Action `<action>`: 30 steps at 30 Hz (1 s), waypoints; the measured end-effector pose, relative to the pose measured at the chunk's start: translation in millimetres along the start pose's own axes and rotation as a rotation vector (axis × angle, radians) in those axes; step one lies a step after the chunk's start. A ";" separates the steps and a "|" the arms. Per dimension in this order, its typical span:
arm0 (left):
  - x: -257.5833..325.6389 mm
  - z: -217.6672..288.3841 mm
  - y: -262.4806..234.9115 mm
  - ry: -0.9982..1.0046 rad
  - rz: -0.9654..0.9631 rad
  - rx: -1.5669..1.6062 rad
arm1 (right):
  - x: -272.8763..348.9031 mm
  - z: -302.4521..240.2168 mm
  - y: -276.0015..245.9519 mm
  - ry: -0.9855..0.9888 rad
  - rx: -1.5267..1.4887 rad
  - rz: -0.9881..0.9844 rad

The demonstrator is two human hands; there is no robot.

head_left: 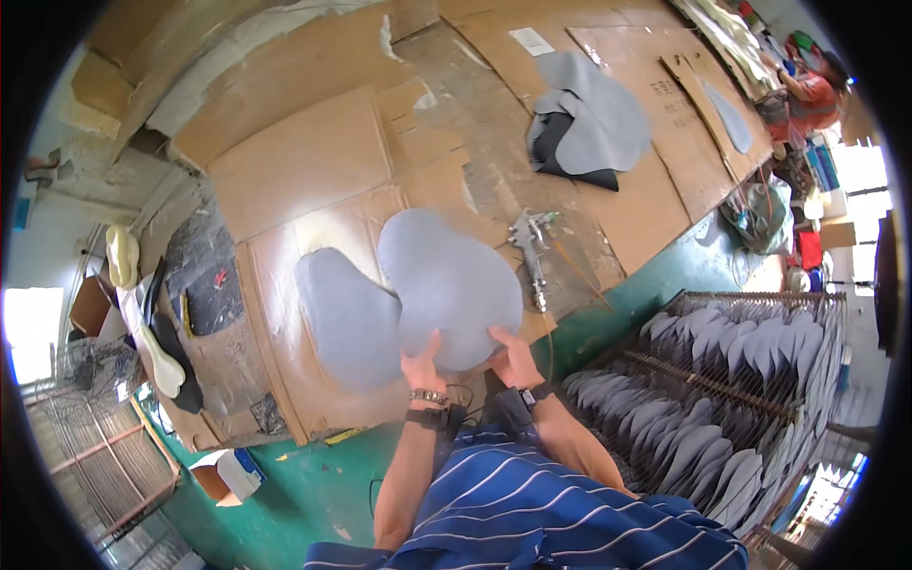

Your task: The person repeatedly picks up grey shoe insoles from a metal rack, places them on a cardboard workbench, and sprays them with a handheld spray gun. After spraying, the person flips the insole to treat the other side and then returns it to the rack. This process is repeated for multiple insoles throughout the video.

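A grey, rounded saddle-shaped sheet (451,280) is held over the cardboard-covered table. My left hand (425,369) grips its near edge with the thumb on top and the fingers hidden beneath. On the same edge, farther right, my right hand (514,361) is closed in the same way. A second grey sheet (347,318) lies on the cardboard just left of the held one, whose edge partly overlaps it. Beyond my right hand a metal spray gun (532,249) rests on the table, apart from the sheets.
Several grey sheets (608,119) and a black piece (562,152) are piled at the far right of the table. To my right stands a wire rack (722,370) full of grey pieces. Cream and black pieces (152,342) lie at left. Another person (807,100) works at far right.
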State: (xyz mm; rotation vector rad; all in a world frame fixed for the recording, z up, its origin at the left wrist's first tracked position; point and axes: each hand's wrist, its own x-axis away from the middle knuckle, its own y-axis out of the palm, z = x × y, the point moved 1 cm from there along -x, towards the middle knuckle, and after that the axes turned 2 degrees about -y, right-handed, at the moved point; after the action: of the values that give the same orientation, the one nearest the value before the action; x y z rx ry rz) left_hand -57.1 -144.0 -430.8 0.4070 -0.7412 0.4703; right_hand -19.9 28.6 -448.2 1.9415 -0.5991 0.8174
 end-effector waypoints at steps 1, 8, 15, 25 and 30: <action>1.5 -1.7 0.1 0.015 0.045 0.006 | 2.7 -11.6 0.7 0.030 -0.030 -0.001; 42.5 53.9 50.0 0.149 -0.045 -0.049 | -37.1 -66.3 3.4 0.101 0.147 -0.072; 25.3 166.3 154.2 0.293 -0.337 -0.129 | -12.0 -183.3 121.1 -0.199 0.065 -0.282; -136.4 124.5 193.7 -0.002 -0.597 -0.038 | -47.2 -225.6 118.1 -0.535 0.439 -0.088; -187.3 36.9 174.2 0.134 -0.206 -0.349 | -83.7 -132.9 -5.3 -0.925 1.731 0.381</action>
State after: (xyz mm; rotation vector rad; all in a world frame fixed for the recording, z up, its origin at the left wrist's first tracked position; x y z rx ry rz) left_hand -291.7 -68.6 -508.6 0.1207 -0.6284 0.1671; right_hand -111.5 155.1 -465.7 3.9860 -0.9119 0.5783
